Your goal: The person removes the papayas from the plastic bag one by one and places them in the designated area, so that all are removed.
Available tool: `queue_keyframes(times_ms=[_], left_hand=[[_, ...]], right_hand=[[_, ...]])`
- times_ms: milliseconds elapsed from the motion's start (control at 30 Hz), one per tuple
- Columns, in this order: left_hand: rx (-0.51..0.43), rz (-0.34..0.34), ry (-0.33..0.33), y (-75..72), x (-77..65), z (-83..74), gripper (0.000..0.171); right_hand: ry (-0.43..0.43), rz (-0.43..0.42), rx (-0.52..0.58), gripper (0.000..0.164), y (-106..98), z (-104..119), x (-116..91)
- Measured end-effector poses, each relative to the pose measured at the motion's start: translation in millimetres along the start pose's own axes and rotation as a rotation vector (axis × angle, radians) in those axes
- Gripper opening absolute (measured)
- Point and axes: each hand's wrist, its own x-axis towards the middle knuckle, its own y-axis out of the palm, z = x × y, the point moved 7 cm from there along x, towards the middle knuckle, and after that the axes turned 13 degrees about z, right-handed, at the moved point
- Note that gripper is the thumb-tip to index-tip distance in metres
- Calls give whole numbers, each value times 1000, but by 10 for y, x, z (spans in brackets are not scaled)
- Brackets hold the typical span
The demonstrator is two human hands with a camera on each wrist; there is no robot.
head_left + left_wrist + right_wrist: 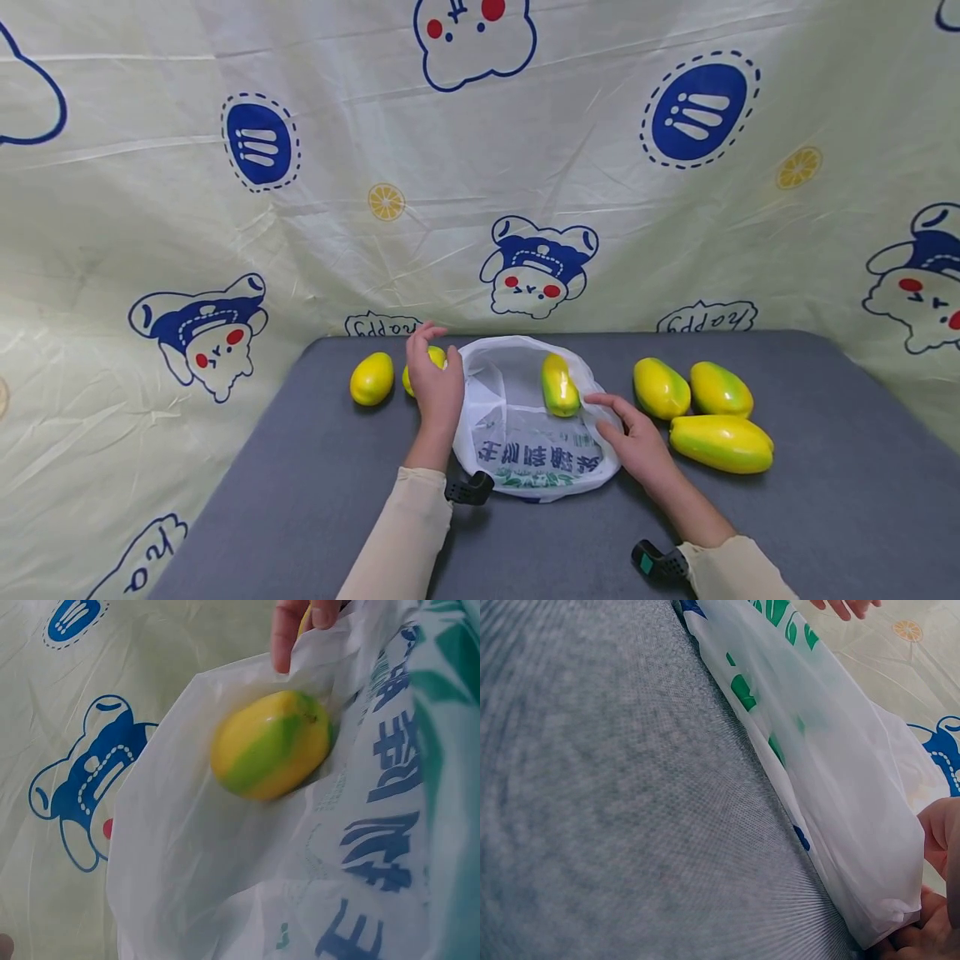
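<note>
A white plastic bag (480, 417) with dark lettering and green leaf prints stands with its mouth spread on the grey table. Inside it lies a yellow fruit with green stripes (560, 387), like a small papaya; the left wrist view shows this fruit (270, 746) against the white plastic. My right hand (637, 437) pinches the bag's right rim between thumb and fingers. At the left rim my left hand (437, 387) is raised, fingers loosely bent and holding nothing. A yellow fruit (408, 382) is partly hidden behind that hand.
Another yellow fruit (372, 379) lies at the far left. Right of the bag rest two rounded yellow-green fruits (662, 389) and a longer papaya-like one (722, 444). A printed cloth (322, 250) hangs along the back edge of the grey table (300, 500).
</note>
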Motion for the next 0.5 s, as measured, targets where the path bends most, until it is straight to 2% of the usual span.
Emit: queue_keyframes(times_ms=[267,500], left_hand=[[-18,73,-31,161,-63,44,22],[-16,162,-38,355,-129,46,22]], right_hand=[[7,3,-9,39,1,-14,-1],[-9,3,-13,37,-13,-11,-8]])
